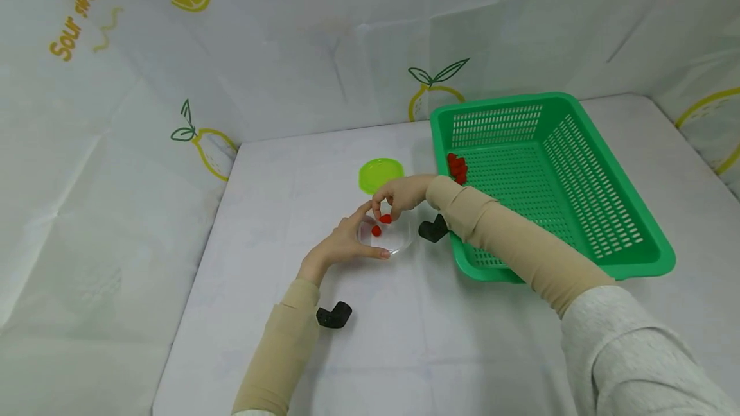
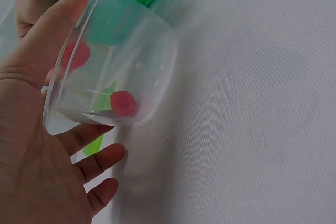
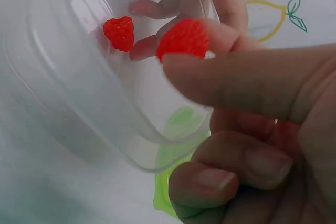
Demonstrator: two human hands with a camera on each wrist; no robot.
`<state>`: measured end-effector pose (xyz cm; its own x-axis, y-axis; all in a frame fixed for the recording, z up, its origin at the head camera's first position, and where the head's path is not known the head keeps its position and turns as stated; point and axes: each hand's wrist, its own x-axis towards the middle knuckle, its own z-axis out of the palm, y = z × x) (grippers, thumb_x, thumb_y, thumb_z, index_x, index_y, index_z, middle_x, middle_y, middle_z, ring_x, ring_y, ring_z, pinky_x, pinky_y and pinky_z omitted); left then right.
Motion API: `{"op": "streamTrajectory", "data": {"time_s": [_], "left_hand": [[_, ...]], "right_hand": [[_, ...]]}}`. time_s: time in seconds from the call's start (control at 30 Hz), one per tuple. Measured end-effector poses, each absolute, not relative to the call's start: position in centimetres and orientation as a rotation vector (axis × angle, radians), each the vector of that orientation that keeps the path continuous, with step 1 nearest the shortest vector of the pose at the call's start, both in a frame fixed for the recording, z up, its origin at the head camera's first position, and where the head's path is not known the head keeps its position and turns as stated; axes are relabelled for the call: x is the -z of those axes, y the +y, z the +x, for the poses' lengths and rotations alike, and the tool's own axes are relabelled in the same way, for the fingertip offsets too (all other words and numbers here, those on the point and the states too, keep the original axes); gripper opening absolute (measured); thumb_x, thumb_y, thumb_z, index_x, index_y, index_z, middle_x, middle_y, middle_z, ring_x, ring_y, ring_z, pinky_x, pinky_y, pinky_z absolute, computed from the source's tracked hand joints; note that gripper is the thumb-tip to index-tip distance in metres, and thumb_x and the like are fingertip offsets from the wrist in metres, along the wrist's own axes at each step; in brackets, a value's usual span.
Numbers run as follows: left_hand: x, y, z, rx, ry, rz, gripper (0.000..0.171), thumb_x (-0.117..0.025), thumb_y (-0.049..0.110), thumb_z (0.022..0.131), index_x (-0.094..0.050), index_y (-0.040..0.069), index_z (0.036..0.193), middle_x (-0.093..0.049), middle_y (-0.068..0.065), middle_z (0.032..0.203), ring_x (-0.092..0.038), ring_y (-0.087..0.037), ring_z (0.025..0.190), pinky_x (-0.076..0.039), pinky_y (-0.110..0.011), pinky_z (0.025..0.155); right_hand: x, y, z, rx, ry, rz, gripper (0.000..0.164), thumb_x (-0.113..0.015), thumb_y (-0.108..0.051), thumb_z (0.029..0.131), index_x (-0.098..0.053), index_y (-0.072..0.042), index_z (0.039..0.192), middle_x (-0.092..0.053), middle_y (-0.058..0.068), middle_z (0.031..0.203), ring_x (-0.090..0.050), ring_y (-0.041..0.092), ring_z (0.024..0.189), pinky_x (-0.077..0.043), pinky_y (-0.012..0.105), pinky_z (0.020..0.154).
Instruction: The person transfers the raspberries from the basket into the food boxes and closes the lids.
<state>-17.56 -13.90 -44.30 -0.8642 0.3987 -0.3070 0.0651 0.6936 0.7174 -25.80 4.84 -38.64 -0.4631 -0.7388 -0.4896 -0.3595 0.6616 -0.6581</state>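
My left hand (image 1: 341,242) holds a clear plastic container (image 2: 152,51) at its side, the thumb along the rim and the fingers spread round the far side. One red raspberry (image 3: 121,33) lies inside, low in the container. Over the container's opening, my right hand (image 1: 405,192) pinches another raspberry (image 3: 184,40) between thumb and index finger. Its other fingers are curled, and a bit of red shows between them and the palm in the right wrist view. Just beyond both hands, a lime-green dish-like piece (image 1: 378,174) lies on the table.
A large green plastic basket (image 1: 638,268) stands on the right, under my right forearm. Several raspberries (image 1: 457,169) are grouped at its left inner side. White sheeting with lemon prints (image 1: 436,96) rises behind the white table (image 1: 260,210).
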Motion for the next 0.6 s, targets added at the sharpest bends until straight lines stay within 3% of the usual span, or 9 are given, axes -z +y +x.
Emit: {"op": "streamTrajectory", "data": {"time_s": [0.3,0.6], "left_hand": [[44.21,-14.09,-17.55,-1.046,2.419,0.341,0.103,-0.08,0.051,0.063,-0.012,0.052,0.141,-0.05,0.008,0.126,-0.03,-0.028,0.13,-0.031,-0.054,0.106],[44.26,-13.93,-17.55,-1.072,2.412,0.337,0.105,-0.081,0.051,0.063,-0.014,0.049,0.143,-0.047,0.007,0.129,-0.026,-0.026,0.134,-0.028,-0.055,0.108]], "right_hand": [[38.88,4.53,-25.65,0.561,2.144,-0.869,0.022,-0.058,0.0,0.083,-0.062,-0.017,0.096,-0.04,0.001,0.077,-0.037,0.013,0.064,-0.031,0.02,0.056],[38.87,4.41,-25.48,0.522,2.172,-0.839,0.026,-0.058,0.002,0.083,-0.061,-0.015,0.102,-0.045,0.004,0.086,-0.039,0.016,0.073,-0.032,0.021,0.059]]}}
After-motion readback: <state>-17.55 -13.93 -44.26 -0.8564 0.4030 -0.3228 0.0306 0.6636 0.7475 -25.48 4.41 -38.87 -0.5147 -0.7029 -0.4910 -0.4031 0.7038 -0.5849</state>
